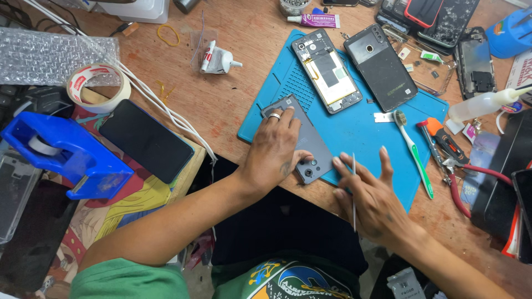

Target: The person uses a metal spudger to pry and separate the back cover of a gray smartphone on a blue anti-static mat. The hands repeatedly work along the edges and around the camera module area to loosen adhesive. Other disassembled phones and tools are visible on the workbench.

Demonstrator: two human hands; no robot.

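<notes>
On the blue mat (354, 130), left hand (274, 152) presses a grey phone back (307, 147); right hand's (371, 199) grip pinches a thin tool (354, 188).

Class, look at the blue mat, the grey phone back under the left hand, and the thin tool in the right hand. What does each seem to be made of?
Blue mat: probably silicone rubber, matte, with moulded ridges and pockets.
Grey phone back: likely plastic or coated glass, smooth with a dull sheen; the look leaves it open.
Thin tool: seems to be metal, narrow, pale and straight, held in the right hand; the left hand presses the back.

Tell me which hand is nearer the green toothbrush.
Right. The right hand lies just left of the green toothbrush; the left hand presses the grey phone, farther left.
</notes>
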